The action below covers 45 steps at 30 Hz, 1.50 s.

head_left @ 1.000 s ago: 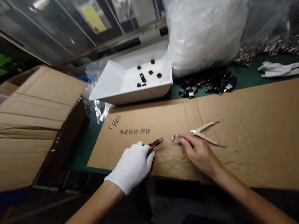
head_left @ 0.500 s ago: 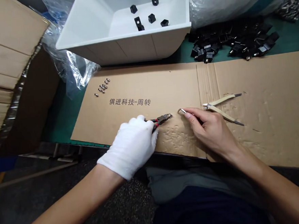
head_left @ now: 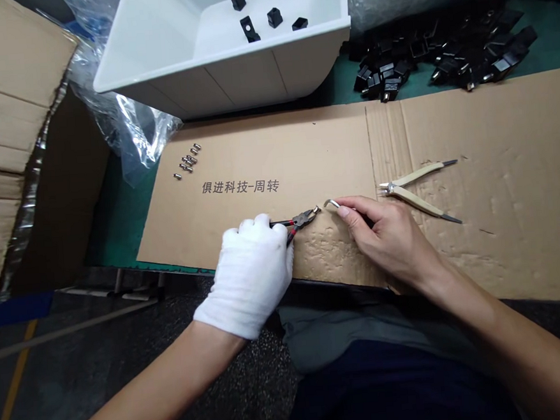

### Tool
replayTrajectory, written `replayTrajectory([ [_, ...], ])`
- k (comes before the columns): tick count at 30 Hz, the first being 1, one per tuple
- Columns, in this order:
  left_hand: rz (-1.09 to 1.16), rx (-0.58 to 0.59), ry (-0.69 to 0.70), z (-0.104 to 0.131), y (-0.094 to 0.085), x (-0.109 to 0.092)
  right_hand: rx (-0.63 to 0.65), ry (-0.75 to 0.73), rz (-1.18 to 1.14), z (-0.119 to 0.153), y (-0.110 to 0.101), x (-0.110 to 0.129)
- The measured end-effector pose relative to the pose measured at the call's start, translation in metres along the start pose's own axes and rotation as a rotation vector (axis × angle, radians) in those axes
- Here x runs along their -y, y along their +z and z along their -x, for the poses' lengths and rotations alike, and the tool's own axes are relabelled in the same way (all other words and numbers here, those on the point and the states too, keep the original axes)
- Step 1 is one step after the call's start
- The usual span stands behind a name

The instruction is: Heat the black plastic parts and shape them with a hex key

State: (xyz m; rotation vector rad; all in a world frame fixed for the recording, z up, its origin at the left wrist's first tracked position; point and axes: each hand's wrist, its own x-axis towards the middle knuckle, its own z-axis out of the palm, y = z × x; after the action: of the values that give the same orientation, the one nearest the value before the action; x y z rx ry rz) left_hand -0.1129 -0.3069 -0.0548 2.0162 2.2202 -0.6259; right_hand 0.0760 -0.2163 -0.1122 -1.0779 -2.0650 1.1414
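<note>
My left hand [head_left: 253, 269], in a white glove, is wrapped round red-and-black handled pliers [head_left: 304, 219]. In the pliers' jaws sits a small metal piece [head_left: 316, 210]. My bare right hand [head_left: 382, 231] pinches a thin metal tool with a curved tip [head_left: 330, 203], which points at the small piece from the right with a little gap between them. Both hands are low over the cardboard sheet [head_left: 323, 146]. Cream-handled pliers [head_left: 418, 195] lie with spread handles just right of my right hand. Several small metal cylinders [head_left: 188, 162] lie at the sheet's upper left.
Behind the sheet stands a white bin [head_left: 251, 77] with several black parts [head_left: 275, 18] inside. A pile of black parts [head_left: 388, 77] lies at the back right. Clear plastic bags [head_left: 135, 134] and an open cardboard box [head_left: 10, 126] are on the left.
The view has shifted slightly. The pliers' jaws look a little wider around the small metal piece, and the curved tool tip has moved slightly left, showing more of its bend.
</note>
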Motion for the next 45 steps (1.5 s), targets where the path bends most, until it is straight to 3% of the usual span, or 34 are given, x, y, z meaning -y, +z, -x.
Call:
replayTrajectory([
  [22, -0.019, -0.002, -0.054, 0.015, 0.002, -0.013, 0.002, -0.022, 0.032, 0.000, 0.003, 0.000],
  [45, 0.005, 0.016, -0.095, 0.007, -0.001, -0.017, 0.037, 0.009, 0.029, 0.000, 0.003, 0.000],
])
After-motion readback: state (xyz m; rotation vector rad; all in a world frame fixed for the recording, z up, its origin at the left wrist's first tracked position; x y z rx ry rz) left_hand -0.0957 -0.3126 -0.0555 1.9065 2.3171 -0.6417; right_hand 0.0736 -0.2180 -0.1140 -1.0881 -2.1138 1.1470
